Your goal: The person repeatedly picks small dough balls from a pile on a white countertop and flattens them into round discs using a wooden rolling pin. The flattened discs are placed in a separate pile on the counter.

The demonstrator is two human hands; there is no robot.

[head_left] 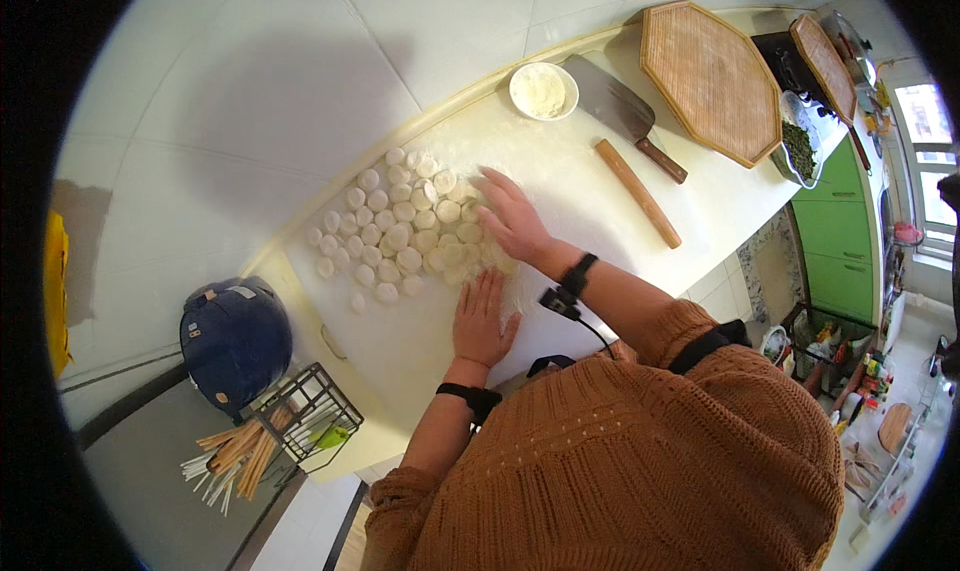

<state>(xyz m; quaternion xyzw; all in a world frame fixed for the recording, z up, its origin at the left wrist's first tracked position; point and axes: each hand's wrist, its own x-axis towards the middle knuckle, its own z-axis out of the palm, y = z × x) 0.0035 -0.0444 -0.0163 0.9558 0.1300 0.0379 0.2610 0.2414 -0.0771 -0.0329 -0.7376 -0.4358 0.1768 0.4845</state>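
Many small round flattened dough pieces (397, 236) lie close together on a floured white board (375, 346). My right hand (516, 218) rests at their right edge with its fingers stretched out, the fingertips by the nearest pieces. Lower down, my left hand (484, 323) lies flat with fingers extended, its tips touching or just beside the bottom right pieces. Neither hand grips anything. Between the two hands the dough pieces are pale and dusted, so single ones are hard to make out.
Behind stands a white bowl of flour (544, 92), beside a cleaver (640, 121). A wooden rolling pin (637, 193) lies right of my hands. Farther right are an octagonal woven tray (710, 81) and a container of chopped greens (798, 151). A wire chopstick rack (308, 413) is at left.
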